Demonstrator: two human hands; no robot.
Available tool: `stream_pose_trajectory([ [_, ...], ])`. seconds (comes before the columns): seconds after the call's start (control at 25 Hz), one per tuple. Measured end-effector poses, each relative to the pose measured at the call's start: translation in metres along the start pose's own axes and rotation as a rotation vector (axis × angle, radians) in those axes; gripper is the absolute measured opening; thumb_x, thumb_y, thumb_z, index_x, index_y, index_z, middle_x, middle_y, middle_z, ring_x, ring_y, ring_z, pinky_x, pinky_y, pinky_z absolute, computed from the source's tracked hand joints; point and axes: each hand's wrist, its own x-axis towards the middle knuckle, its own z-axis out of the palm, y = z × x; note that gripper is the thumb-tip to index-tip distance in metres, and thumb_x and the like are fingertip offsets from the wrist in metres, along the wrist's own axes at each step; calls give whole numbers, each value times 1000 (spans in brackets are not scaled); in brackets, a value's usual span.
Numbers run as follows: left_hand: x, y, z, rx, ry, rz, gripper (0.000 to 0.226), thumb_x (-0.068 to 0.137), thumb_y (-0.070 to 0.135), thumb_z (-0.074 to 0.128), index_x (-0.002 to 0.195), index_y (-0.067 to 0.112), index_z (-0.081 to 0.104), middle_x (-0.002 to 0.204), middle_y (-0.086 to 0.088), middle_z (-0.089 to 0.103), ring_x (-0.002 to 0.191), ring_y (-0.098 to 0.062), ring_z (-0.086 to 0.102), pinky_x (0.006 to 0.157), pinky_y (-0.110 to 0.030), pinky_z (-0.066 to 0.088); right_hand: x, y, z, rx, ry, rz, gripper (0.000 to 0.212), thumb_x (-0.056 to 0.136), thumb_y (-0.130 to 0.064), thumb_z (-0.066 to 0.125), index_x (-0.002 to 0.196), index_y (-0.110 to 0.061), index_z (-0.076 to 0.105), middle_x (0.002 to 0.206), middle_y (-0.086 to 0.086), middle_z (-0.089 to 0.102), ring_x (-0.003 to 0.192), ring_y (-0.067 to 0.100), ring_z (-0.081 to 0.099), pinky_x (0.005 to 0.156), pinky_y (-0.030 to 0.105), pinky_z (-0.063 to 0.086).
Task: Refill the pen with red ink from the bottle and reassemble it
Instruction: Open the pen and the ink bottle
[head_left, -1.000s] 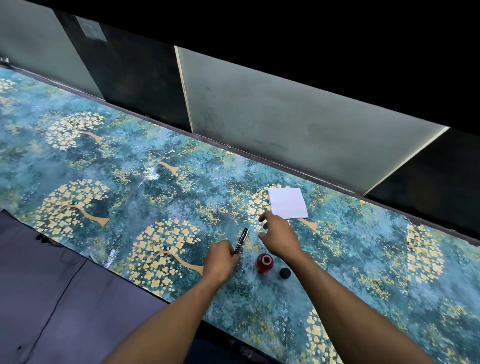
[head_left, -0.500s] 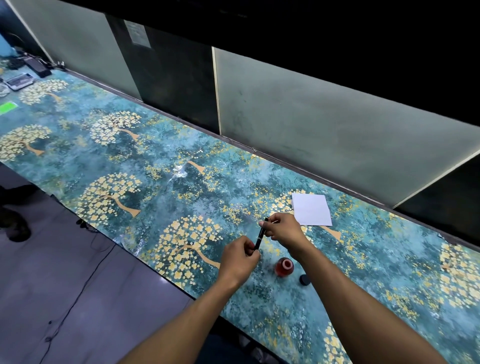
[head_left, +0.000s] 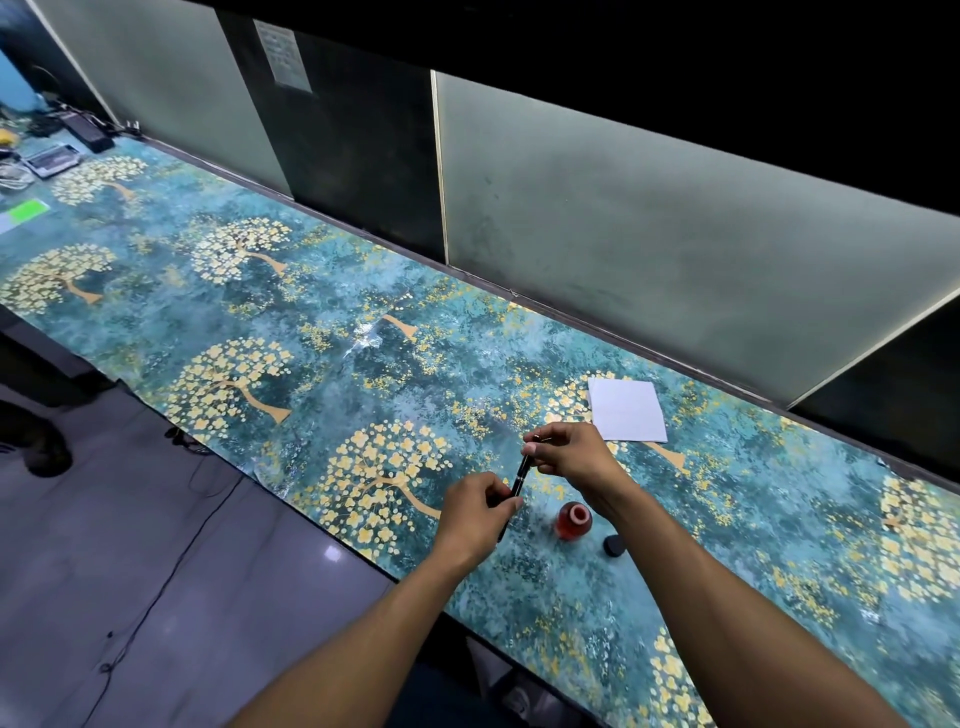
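Above the surface, we hold the pen at both ends: left hand clamped low, right hand pinching the top, likely to twist it apart. Just under the right wrist, the uncapped ink bottle waits beside its cap.

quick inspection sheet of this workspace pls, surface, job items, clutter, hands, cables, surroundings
surface: long counter covered in a teal sheet printed with gold trees, glossy, creased in places
job's things: black pen held off the counter; ink bottle upright, uncapped, red inside; black cap lying just right of it, apart; white paper beyond the hands
clutter: devices and a green card at the far left end
hands: left hand grips the pen's lower end, right hand pinches its upper end
cables: thin black cable across the floor
surroundings: frosted glass panels behind, grey floor
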Motion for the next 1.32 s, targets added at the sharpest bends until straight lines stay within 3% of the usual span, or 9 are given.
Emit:
stream_pose_trajectory([
  [0.16,-3,-3,-5,-73,-37,-30,21,85,29,77,82,10,68,77,-5,70,68,-14,62,60,-26,48,0,-2,2,150,-52,45,15,86,5,72,101,4,70,96,22,74,88,30,73,86,39,59],
  [0.32,-4,-8,-11,-80,-62,-51,19,85,26,77,80,10,67,76,-3,68,68,-13,59,63,-27,47,5,-6,4,251,-2,47,14,90,9,65,101,2,67,101,23,73,85,27,73,83,35,60],
  [0.48,-2,-23,-12,-77,-59,-75,19,83,28,78,79,11,69,74,-1,67,67,-13,59,66,-28,47,16,4,0,-24,176,45,12,83,-5,78,88,-7,68,89,19,75,80,28,72,80,45,59],
  [0.6,0,-25,-14,-108,-69,-87,15,83,27,78,81,13,72,77,-1,72,71,-14,64,67,-27,49,23,19,1,-279,240,61,16,79,-15,83,74,-13,67,74,7,74,71,23,72,72,42,57],
  [0.8,7,-32,-17,-147,-83,-113,14,85,25,76,87,12,73,85,-3,73,82,-19,69,75,-33,55,30,30,8,-296,228,137,21,80,-16,84,71,-13,65,74,13,75,71,25,74,71,43,59],
  [1.12,21,-33,-10,-214,-128,-228,10,89,16,67,83,10,63,80,-9,70,76,-24,75,60,-31,55,27,27,16,-275,174,143,18,83,-13,81,78,-8,65,79,17,75,64,20,71,58,32,57],
  [1.32,28,-25,2,-230,-147,-238,5,88,11,62,84,8,61,79,-14,70,69,-21,68,62,-35,55,24,28,14,-254,154,134,20,83,-14,82,80,-7,64,78,17,76,65,19,74,58,30,58],
])
